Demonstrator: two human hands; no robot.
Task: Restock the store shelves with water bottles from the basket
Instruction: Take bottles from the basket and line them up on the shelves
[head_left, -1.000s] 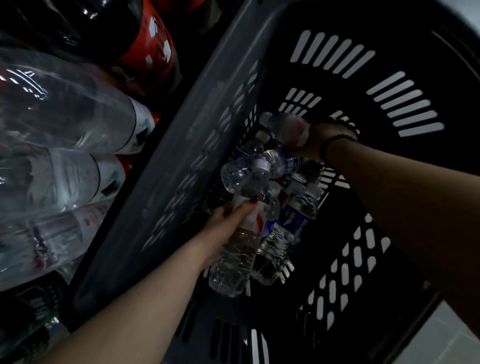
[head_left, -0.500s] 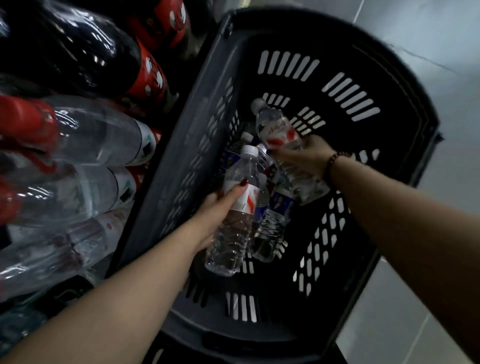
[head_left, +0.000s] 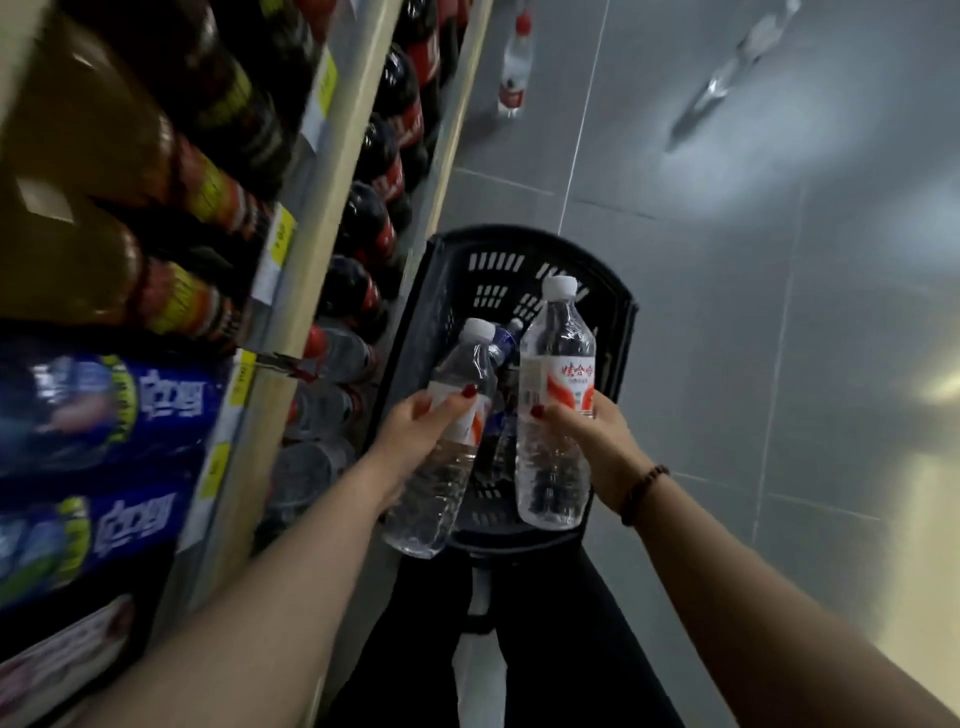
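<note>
A black slotted basket stands on the floor beside the shelves. My left hand grips a clear water bottle with a white cap and red-white label, tilted over the basket's near left side. In my right hand is a second such bottle, held upright above the basket's near right side. At least one more bottle with a blue label lies in the basket between them.
Store shelves run along the left, packed with dark cola bottles, blue-labelled packs and clear bottles on the lowest level. A lone bottle stands on the grey tiled floor farther down the aisle.
Both hands have lifted their bottles up out of the basket. The view has pulled back and up, so the shelves and aisle floor now show.
</note>
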